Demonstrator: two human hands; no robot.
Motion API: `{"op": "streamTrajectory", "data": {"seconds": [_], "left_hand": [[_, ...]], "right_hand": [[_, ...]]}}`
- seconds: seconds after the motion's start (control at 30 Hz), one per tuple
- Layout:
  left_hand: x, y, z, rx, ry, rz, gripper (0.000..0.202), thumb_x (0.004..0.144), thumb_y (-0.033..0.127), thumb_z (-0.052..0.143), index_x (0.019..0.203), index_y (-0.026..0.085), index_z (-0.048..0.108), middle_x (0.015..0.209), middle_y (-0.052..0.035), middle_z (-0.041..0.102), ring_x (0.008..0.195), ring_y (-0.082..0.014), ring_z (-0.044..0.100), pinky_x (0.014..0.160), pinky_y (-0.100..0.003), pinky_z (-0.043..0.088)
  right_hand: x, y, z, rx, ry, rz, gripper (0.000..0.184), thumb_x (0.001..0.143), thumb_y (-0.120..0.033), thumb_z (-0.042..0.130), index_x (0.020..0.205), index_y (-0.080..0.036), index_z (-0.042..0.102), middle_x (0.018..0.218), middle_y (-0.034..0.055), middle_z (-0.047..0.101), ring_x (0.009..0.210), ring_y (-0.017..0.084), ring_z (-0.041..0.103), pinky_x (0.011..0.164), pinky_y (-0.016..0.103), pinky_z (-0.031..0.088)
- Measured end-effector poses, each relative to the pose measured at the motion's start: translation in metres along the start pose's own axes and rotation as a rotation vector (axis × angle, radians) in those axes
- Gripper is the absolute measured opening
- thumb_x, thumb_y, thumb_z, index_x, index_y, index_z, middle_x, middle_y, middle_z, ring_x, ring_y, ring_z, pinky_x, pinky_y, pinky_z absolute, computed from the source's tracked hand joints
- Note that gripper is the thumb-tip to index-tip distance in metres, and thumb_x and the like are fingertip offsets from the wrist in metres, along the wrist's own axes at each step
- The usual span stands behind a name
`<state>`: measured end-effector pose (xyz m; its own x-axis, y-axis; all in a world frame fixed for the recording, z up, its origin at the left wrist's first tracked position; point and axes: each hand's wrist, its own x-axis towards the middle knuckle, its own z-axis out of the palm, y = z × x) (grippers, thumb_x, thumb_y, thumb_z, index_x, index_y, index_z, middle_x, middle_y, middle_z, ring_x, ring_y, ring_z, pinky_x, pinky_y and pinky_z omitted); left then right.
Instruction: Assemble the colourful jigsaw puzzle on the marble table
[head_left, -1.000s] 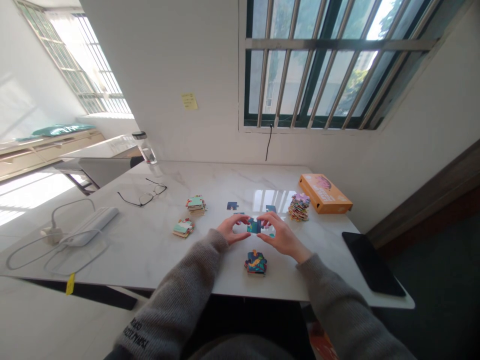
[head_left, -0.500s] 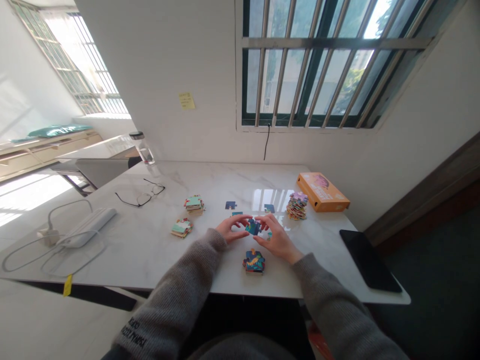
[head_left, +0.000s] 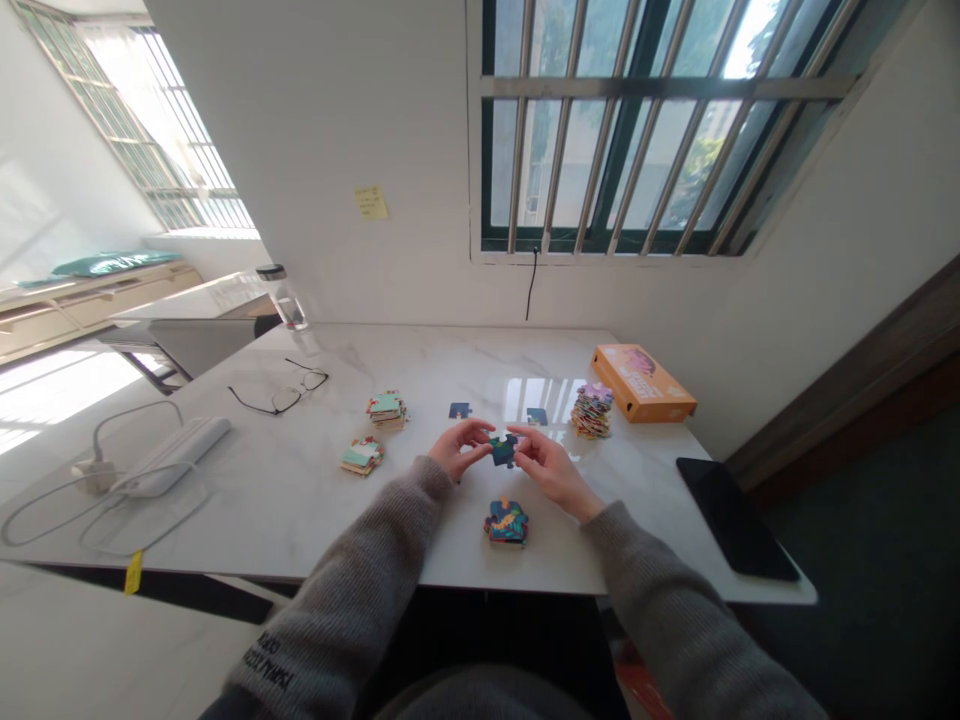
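Note:
Between my hands is a dark blue-green jigsaw puzzle piece [head_left: 504,450]. My left hand [head_left: 461,449] pinches its left edge with thumb and fingertips. On the other edge, my right hand [head_left: 553,468] grips it the same way. Beyond the hands, a dark blue puzzle piece [head_left: 460,410] and a blue-and-teal piece [head_left: 536,416] lie flat on the table; other pieces near the fingers are mostly hidden. Closer to my body sits a small stack of puzzle pieces [head_left: 506,522], its top one blue with an orange-yellow figure.
Two stacks of pale green pieces [head_left: 387,408] [head_left: 362,455] stand on the left, a taller stack [head_left: 592,410] on the right. An orange box [head_left: 645,382], a black tablet [head_left: 736,518], eyeglasses [head_left: 286,395], a power strip [head_left: 176,457] and a bottle [head_left: 285,298] rest on the white table [head_left: 300,520].
The held puzzle piece has turned between my fingers and shifted slightly up. Both hands have moved a little with it, and my view has shifted slightly.

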<state>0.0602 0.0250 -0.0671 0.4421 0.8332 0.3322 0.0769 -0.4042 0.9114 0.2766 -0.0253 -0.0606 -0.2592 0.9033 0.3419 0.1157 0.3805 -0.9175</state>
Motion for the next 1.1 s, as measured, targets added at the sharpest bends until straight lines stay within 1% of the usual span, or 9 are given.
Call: {"op": "streamTrajectory", "data": {"seconds": [0.13, 0.33, 0.43, 0.53, 0.63, 0.77, 0.83, 0.97, 1.1], "left_hand": [[0.002, -0.002, 0.005, -0.058, 0.084, -0.002, 0.041, 0.077, 0.048, 0.078, 0.094, 0.016, 0.058, 0.079, -0.0025, 0.067, 0.076, -0.0155, 0.065, 0.074, -0.030, 0.052], [0.002, -0.002, 0.007, -0.028, 0.049, 0.007, 0.039, 0.080, 0.049, 0.075, 0.091, 0.014, 0.063, 0.084, -0.0061, 0.069, 0.080, -0.0178, 0.067, 0.080, -0.035, 0.055], [0.003, -0.004, 0.006, -0.026, 0.087, 0.014, 0.040, 0.082, 0.051, 0.072, 0.095, 0.013, 0.065, 0.085, -0.0081, 0.071, 0.081, -0.0197, 0.069, 0.083, -0.038, 0.055], [0.004, -0.005, 0.004, -0.017, 0.124, 0.017, 0.041, 0.083, 0.052, 0.071, 0.097, 0.013, 0.068, 0.086, -0.0089, 0.073, 0.082, -0.0207, 0.069, 0.083, -0.038, 0.055], [0.004, -0.006, 0.004, -0.009, 0.122, 0.006, 0.041, 0.082, 0.053, 0.071, 0.093, 0.013, 0.072, 0.085, -0.0088, 0.074, 0.080, -0.0199, 0.068, 0.080, -0.036, 0.056], [0.004, -0.009, 0.005, -0.046, 0.097, -0.016, 0.043, 0.080, 0.054, 0.073, 0.092, 0.012, 0.074, 0.082, -0.0078, 0.073, 0.073, -0.0173, 0.067, 0.072, -0.031, 0.056], [0.004, -0.010, 0.006, -0.058, 0.091, -0.033, 0.044, 0.079, 0.054, 0.073, 0.092, 0.012, 0.074, 0.080, -0.0073, 0.073, 0.072, -0.0165, 0.066, 0.071, -0.030, 0.055], [0.004, -0.008, 0.005, -0.055, 0.066, -0.046, 0.041, 0.081, 0.052, 0.071, 0.093, 0.012, 0.074, 0.082, -0.0075, 0.072, 0.074, -0.0169, 0.066, 0.072, -0.030, 0.056], [0.000, -0.001, 0.003, 0.071, -0.019, 0.085, 0.040, 0.082, 0.040, 0.072, 0.114, 0.016, 0.069, 0.111, -0.0117, 0.067, 0.088, -0.0176, 0.066, 0.079, -0.031, 0.057]], "right_hand": [[0.002, -0.002, 0.002, 0.016, 0.055, 0.032, 0.037, 0.086, -0.038, 0.065, 0.117, -0.020, 0.060, 0.074, -0.0022, 0.063, 0.072, 0.015, 0.062, 0.071, 0.031, 0.050], [0.001, -0.001, 0.005, 0.098, 0.104, 0.171, 0.033, 0.084, -0.045, 0.067, 0.102, -0.020, 0.055, 0.073, 0.0026, 0.073, 0.071, 0.020, 0.069, 0.068, 0.033, 0.050], [0.000, 0.000, 0.007, 0.024, 0.090, 0.112, 0.029, 0.086, -0.041, 0.067, 0.099, -0.020, 0.053, 0.076, 0.0026, 0.073, 0.074, 0.019, 0.069, 0.071, 0.033, 0.051], [-0.001, 0.000, 0.008, -0.114, 0.077, 0.012, 0.031, 0.087, -0.033, 0.066, 0.112, -0.020, 0.053, 0.080, 0.0009, 0.070, 0.075, 0.017, 0.067, 0.071, 0.032, 0.051], [-0.003, -0.001, 0.007, -0.270, 0.036, -0.104, 0.048, 0.085, -0.024, 0.066, 0.131, -0.024, 0.051, 0.101, 0.0036, 0.069, 0.082, 0.016, 0.065, 0.072, 0.032, 0.053], [-0.004, -0.001, 0.002, -0.417, 0.002, -0.269, 0.050, 0.085, -0.021, 0.068, 0.133, -0.029, 0.056, 0.132, 0.0077, 0.059, 0.114, 0.023, 0.057, 0.078, 0.035, 0.056], [-0.004, -0.001, 0.001, -0.448, 0.009, -0.313, 0.049, 0.086, -0.021, 0.068, 0.133, -0.031, 0.057, 0.133, 0.0067, 0.058, 0.123, 0.025, 0.052, 0.086, 0.038, 0.055], [-0.004, -0.001, -0.001, -0.457, 0.013, -0.325, 0.046, 0.086, -0.021, 0.070, 0.130, -0.032, 0.060, 0.124, 0.0055, 0.062, 0.118, 0.024, 0.055, 0.097, 0.043, 0.053], [-0.003, -0.004, -0.003, -0.461, 0.051, -0.300, 0.048, 0.086, -0.021, 0.070, 0.131, -0.031, 0.058, 0.123, 0.0059, 0.061, 0.118, 0.025, 0.055, 0.101, 0.044, 0.050]]}}
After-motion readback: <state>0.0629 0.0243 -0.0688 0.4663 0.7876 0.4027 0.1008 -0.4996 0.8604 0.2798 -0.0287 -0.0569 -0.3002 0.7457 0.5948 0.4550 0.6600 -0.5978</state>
